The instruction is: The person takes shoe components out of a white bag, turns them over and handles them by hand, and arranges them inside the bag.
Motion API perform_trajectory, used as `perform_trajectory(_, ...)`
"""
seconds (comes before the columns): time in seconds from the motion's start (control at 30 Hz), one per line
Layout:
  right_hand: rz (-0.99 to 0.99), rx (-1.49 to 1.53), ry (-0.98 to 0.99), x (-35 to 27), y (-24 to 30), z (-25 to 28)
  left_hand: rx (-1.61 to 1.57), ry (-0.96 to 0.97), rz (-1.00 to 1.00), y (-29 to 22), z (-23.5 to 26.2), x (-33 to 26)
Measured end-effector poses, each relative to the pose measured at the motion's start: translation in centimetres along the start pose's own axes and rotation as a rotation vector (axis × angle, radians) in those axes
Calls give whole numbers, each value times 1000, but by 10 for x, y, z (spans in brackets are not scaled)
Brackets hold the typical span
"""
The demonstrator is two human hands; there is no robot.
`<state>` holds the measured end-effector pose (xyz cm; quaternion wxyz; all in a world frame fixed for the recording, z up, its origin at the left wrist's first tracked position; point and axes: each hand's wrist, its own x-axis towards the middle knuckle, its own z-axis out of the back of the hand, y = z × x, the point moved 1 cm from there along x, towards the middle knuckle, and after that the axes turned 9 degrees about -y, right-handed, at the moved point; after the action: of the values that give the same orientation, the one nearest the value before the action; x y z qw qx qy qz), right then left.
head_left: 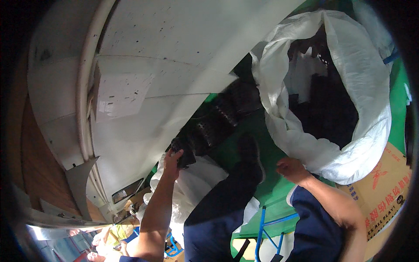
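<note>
My left hand (172, 163) reaches under the edge of the white machine panel, its fingers closed on a black moulded part (187, 156). That part adjoins a row of similar black parts (207, 131) running away to the right in shadow, and their exact shape is hard to make out. My right hand (293, 170) hovers with loosely curled fingers beside a large white woven sack (366, 87); nothing shows in it. The sack's mouth gapes, and dark pieces (323, 109) with a pale sheet (305, 72) lie inside.
A large white panel (131, 126) with dark specks slants along the left. Crumpled white plastic (198, 179) lies by my leg on the green floor (273, 196). A blue-framed stool (262, 231) is below, and a brown carton (379, 183) sits right. Other people (107, 240) are at lower left.
</note>
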<state>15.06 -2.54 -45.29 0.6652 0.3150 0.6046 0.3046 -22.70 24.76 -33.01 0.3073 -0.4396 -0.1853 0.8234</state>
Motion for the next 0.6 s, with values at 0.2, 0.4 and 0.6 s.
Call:
perform_trajectory(0.2,29,-17,-16,-1,-14,-4,-90,239,56,10,-9,18)
perform_trajectory(0.4,-40,25,-9,-1,-13,-2,-78,102,94,22,-23,36)
perform_trajectory(0.6,-24,-15,0,0,-25,-6,-30,126,31,33,-48,50)
